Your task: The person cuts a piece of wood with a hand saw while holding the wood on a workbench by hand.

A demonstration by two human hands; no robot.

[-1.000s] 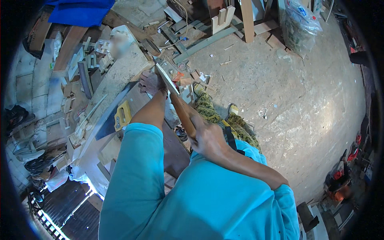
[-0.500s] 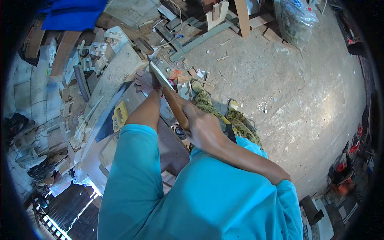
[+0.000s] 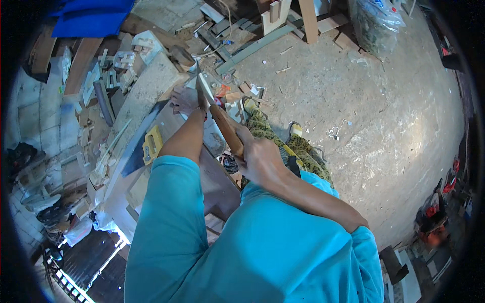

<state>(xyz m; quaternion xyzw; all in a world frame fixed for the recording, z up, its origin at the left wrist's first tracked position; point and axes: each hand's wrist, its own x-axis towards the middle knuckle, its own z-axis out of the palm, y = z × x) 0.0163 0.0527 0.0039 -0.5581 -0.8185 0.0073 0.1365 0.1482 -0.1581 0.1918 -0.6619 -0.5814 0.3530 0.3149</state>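
Observation:
My right hand is wrapped round the brown wooden handle of a machete-like tool. Its broad metal blade points away from me, with a bright light-coloured strip along its right side. Close to the left of the blade, my left hand is down at the workbench, its fingers bent. What lies under those fingers is hidden. A handsaw with a yellow handle lies on the bench beside my left forearm, its dark blade partly covered.
A thick pale plank runs along the bench, with wood offcuts heaped to its left. Scraps and boards litter the concrete floor ahead. A clear plastic bag stands far right; a blue sheet lies far left.
The blade and handle have shifted slightly right, and my right hand has moved a little right with them. My left hand stays in nearly the same place.

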